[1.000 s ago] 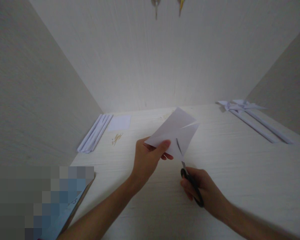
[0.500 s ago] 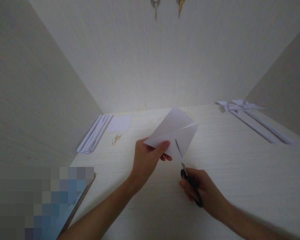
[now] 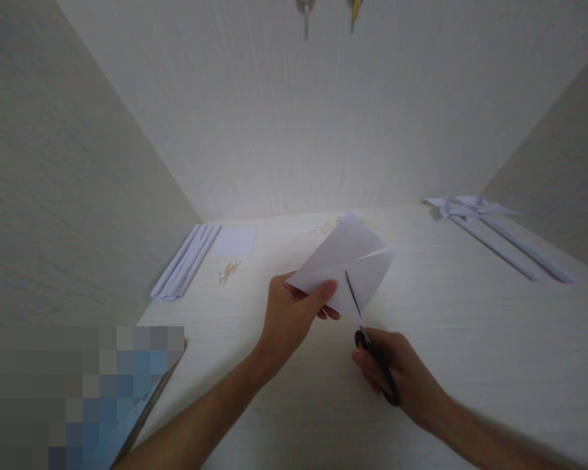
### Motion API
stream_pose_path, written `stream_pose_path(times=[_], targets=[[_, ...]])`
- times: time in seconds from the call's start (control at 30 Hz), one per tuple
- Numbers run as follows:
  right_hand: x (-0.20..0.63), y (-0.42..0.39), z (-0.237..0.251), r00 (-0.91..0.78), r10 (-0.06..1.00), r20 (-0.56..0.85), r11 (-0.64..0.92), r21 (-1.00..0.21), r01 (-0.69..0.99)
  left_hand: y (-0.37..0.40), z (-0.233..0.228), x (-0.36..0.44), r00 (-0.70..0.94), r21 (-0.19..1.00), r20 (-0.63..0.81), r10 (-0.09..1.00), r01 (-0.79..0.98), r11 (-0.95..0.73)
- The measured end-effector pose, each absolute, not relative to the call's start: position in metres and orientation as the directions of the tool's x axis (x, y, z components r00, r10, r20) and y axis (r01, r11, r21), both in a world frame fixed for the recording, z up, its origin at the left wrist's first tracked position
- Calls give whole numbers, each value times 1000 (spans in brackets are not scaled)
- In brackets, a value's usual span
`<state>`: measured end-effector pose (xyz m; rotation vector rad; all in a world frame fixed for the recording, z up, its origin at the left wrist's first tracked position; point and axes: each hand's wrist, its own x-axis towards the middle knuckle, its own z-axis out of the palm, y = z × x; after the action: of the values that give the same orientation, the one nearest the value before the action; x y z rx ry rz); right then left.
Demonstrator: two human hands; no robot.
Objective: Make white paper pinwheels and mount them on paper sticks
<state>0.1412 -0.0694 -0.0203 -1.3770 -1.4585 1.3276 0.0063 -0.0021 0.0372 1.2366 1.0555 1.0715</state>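
Paper square [image 3: 345, 267], white, held off the tabletop [image 3: 470, 339] at mid scene, tilted, with a slit running in from its right corner. Pinched at its near left edge by the left hand [image 3: 291, 313], thumb on top, fingers curled under and clamped on the sheet. Scissors [image 3: 370, 346] entering from the near edge of the paper, thin blade lying along a diagonal toward the centre; black handles gripped by the right hand [image 3: 404, 375], fingers closed through and around the loops. Blade tip inside the sheet, just right of the left thumb, not touching it.

Bare tabletop to the near side and to the right of both hands, wide and open. Far left, against the left wall: a bundle of white folded strips [image 3: 186, 261], a small flat white sheet [image 3: 234, 241] just beside it, and a little scatter of thin wooden sticks [image 3: 229, 272] nearer in; all well apart from the hands. Far right: finished paper pinwheels [image 3: 470, 209] on long white stems, lying flat near the right wall. Near left corner: a blurred patch over a blue-edged object at the tabletop's edge. Walls closing three sides.
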Motion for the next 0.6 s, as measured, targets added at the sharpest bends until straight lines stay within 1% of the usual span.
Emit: stream_pose_path(times=[0.07, 0.23, 0.6], targets=[[141, -69, -20, -164, 977, -140, -96, -964, 246, -2, 37, 6, 185, 999, -26, 982, -40, 34], [142, -69, -22, -172, 975, -140, -101, -971, 216, -2, 37, 6, 179, 999, -31, 983, -32, 38], [141, -68, -22, -135, 980, -147, -105, -955, 278, -2, 37, 7, 164, 999, -50, 985, -13, 53]])
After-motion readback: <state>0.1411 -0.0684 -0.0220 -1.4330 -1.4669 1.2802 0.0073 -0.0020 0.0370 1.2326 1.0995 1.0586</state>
